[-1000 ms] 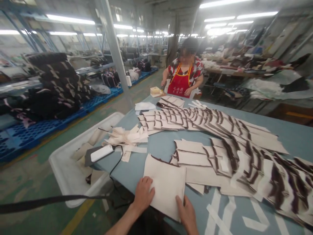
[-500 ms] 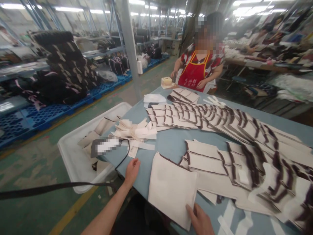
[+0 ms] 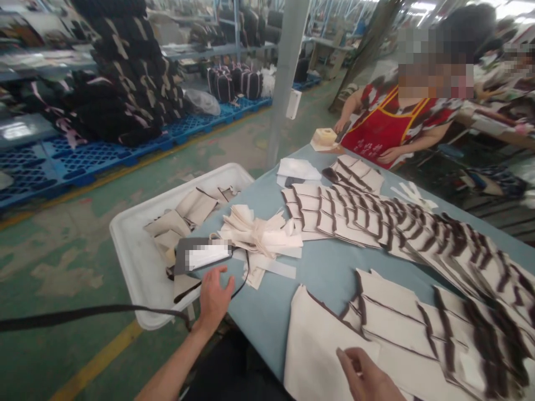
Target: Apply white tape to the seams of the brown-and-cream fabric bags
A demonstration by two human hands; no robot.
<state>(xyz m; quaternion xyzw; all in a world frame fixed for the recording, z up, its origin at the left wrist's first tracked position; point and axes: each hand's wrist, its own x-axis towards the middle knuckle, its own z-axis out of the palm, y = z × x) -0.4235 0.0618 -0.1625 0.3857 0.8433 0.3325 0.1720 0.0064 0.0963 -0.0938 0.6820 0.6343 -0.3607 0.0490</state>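
My left hand (image 3: 215, 296) is open, fingers apart, at the table's edge beside the white tub (image 3: 140, 298). Its fingertips are just below a dark pouch (image 3: 181, 257) with a black cord; I cannot tell whether they touch it. Over a beige fabric panel (image 3: 313, 340) with a dark top edge, my right hand (image 3: 368, 374) has loosely bent fingers and nothing visible in them. Beige fabric pieces (image 3: 200, 209) lie jumbled inside the tub. A tied bundle of cream strips (image 3: 259, 236) rests on the table near the pouch.
Overlapping rows of dark-edged beige panels (image 3: 397, 312) cover much of the blue-grey table (image 3: 321, 262). Across it stands a co-worker in a red apron (image 3: 382, 131). A grey post (image 3: 288, 78) rises behind the table. Blue pallets (image 3: 179, 133) carry dark bundles at left.
My left hand has moved from the tabletop toward the tub, and its curled fingers have spread. My right hand has come off the panel's edge. The view has shifted left and downward.
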